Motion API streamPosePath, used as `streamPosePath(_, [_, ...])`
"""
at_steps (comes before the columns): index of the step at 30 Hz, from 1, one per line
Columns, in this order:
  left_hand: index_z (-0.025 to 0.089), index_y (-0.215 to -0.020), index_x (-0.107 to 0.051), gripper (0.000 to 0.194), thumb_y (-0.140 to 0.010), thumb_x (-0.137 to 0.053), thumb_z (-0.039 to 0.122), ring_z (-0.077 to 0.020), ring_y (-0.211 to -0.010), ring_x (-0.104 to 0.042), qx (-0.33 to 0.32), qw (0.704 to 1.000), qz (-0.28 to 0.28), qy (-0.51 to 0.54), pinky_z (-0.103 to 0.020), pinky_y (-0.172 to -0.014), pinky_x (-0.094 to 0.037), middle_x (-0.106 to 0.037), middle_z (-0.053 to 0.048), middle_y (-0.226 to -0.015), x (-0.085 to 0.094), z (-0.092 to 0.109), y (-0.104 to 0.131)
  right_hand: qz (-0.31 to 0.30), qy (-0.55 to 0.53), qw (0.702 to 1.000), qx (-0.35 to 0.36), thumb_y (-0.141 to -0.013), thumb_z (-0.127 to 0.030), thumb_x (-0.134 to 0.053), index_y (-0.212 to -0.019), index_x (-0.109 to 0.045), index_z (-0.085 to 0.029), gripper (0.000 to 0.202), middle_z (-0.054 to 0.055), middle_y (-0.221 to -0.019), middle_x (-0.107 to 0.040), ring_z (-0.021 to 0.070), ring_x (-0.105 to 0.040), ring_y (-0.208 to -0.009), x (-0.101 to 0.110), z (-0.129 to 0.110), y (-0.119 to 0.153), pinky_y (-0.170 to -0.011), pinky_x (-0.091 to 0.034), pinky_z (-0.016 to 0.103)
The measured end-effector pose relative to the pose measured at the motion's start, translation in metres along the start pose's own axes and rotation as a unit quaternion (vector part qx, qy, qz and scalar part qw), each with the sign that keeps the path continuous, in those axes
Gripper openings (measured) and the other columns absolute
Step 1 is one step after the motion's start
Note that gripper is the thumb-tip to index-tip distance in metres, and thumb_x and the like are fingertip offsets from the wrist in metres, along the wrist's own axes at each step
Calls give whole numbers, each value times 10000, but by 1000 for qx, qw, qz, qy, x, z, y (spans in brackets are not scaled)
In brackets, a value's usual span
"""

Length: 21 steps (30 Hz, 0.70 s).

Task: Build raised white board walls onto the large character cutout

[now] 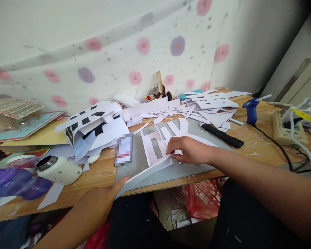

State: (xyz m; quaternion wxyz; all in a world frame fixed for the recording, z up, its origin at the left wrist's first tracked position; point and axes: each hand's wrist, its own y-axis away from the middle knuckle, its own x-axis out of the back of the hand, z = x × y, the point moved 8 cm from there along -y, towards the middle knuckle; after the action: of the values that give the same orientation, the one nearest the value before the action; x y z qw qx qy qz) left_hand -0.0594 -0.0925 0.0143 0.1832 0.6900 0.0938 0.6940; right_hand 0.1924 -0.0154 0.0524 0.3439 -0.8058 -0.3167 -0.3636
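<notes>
Flowered sheeting (160,62) hung behind the wooden surface (261,152), on which a grey mat (138,152) lay before heaped offcuts (212,102) and carried a white frame (149,152). The right hand (185,149) had its fingertips pinched on one end of a strip (150,171) at the frame's near edge; well apart, the left hand (106,197) touched the other end, its grip impossible to tell. Right of the mat stood a glue gun (251,111), a black knife (223,135) lying between it and the frame.
</notes>
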Motion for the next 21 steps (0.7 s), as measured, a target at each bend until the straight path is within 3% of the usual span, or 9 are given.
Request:
streamPosePath(3, [282,-1402,-382,573,-829,-387,288,-334,-826,-666,-18,999,-22,-23,-422,-723,-453,-722,-114,-902,-2,2,-3,10,-10,1000,-1,-781,-66,-592,-886,-713,-138,176,79,-882,-670,153,-617,-799,0,3,-2,-762,-477,270])
streamPosePath(9, [308,-1353,-453,491,-873,-353,311,-268,-867,-663,-27,1000,4,7,-333,-752,-463,-716,-77,-956,2,-4,-10,27,-21,999,4,-799,-79,-585,-830,-711,-156,151,60,-842,-666,146,-615,-788,-2,9,-4,-731,-479,251])
streamPosePath(21, [307,-1372,-414,518,-857,-372,326,-260,-819,-680,-21,1000,-16,-7,-306,-710,-456,-724,-61,-923,0,1,-14,29,-28,999,-3,-762,-58,-597,-781,-714,-151,150,60,-837,-662,149,-621,-780,-4,13,-6,-734,-489,257])
